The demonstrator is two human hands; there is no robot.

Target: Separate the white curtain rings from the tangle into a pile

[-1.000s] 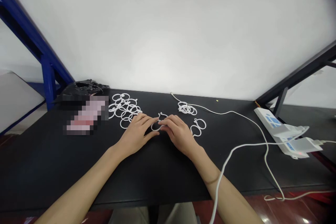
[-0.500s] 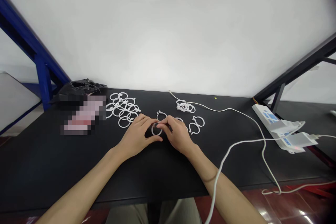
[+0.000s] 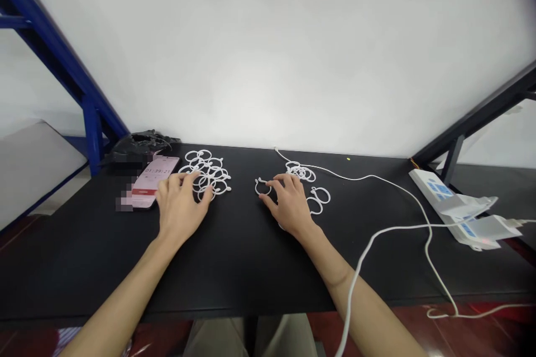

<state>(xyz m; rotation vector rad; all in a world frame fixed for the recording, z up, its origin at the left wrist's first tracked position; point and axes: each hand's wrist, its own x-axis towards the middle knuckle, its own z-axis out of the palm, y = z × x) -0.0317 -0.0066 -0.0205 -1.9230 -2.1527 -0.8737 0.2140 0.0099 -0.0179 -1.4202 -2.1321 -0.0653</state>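
My left hand (image 3: 181, 207) lies palm down on the black table (image 3: 234, 268), fingers spread, with its fingertips on the near edge of a pile of white plastic rings (image 3: 207, 172). My right hand (image 3: 288, 202) rests further right with its fingers bent over a single white ring (image 3: 262, 188) that peeks out at its fingertips. A small cluster of joined rings (image 3: 298, 170) lies just beyond that hand. Two more rings (image 3: 319, 198) sit at its right side.
A phone (image 3: 151, 181) with a red timer screen lies left of the ring pile, a crumpled black bag (image 3: 142, 142) behind it. A white cable (image 3: 377, 234) loops across the right half to a white power strip (image 3: 456, 209). A blue frame (image 3: 90, 117) stands at far left.
My hands have come apart. The left one moved left to the ring pile; the right one shifted slightly away from me with the ring under its fingers.
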